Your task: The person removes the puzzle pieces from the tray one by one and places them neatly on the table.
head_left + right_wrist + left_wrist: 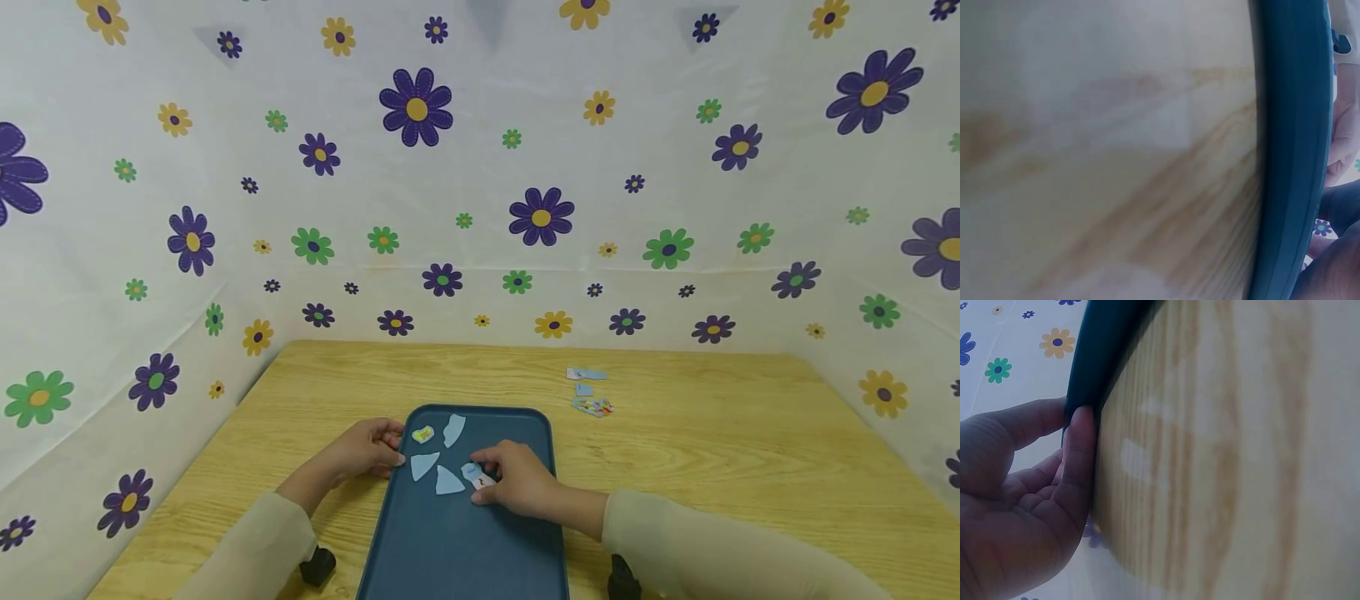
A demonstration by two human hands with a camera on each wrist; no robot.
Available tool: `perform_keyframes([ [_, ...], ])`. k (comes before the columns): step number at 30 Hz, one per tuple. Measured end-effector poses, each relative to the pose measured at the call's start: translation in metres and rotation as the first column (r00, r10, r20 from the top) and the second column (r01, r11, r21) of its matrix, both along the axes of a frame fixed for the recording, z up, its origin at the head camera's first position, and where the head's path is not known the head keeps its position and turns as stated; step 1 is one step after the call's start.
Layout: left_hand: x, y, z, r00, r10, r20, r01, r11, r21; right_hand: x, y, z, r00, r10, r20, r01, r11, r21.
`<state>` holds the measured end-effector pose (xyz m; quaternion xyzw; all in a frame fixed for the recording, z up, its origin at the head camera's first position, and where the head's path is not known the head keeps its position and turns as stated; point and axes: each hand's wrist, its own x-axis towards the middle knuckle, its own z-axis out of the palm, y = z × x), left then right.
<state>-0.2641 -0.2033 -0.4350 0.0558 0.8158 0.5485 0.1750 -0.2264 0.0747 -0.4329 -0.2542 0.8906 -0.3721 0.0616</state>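
A dark blue tray lies on the wooden table. My left hand grips its left rim; in the left wrist view the thumb and fingers pinch the tray edge. Over the tray, my right hand pinches a small light-blue and pinkish flat piece between thumb and fingers. To its left lie three plain light-blue pieces, an upper one, a triangular one and a lower one. A yellow-patterned piece sits near the upper left corner. The tray's side fills much of the right wrist view.
Beyond the tray's upper right corner, more flat pieces lie on the table: a long light-blue one, a small square one and a colourful one. A flower-patterned white cloth stands around the back and sides.
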Motion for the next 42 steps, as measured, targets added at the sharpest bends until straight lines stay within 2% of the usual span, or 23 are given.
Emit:
perform_keyframes([
  [12,0.000,-0.002,-0.003,1.000,-0.001,0.001,0.001,1.000,0.007,0.001,-0.002,0.004,1.000,-0.009,-0.004,0.009,1.000,0.010],
  [18,0.000,-0.001,-0.001,1.000,-0.001,0.002,0.001,1.000,0.008,0.000,0.001,0.006,1.000,0.010,0.011,-0.010,1.000,0.000],
  [29,-0.001,-0.002,-0.001,1.000,-0.003,0.001,0.003,1.000,0.005,-0.006,0.014,0.012,0.993,0.087,0.082,-0.082,0.995,-0.060],
  [36,-0.002,-0.002,-0.001,1.000,-0.004,0.002,0.004,1.000,0.007,-0.011,0.026,0.010,0.986,0.146,0.085,-0.140,0.987,-0.073],
  [42,-0.001,-0.001,0.000,1.000,-0.006,0.004,0.006,1.000,0.005,-0.009,0.038,0.018,0.982,0.170,0.081,-0.163,0.983,-0.079],
])
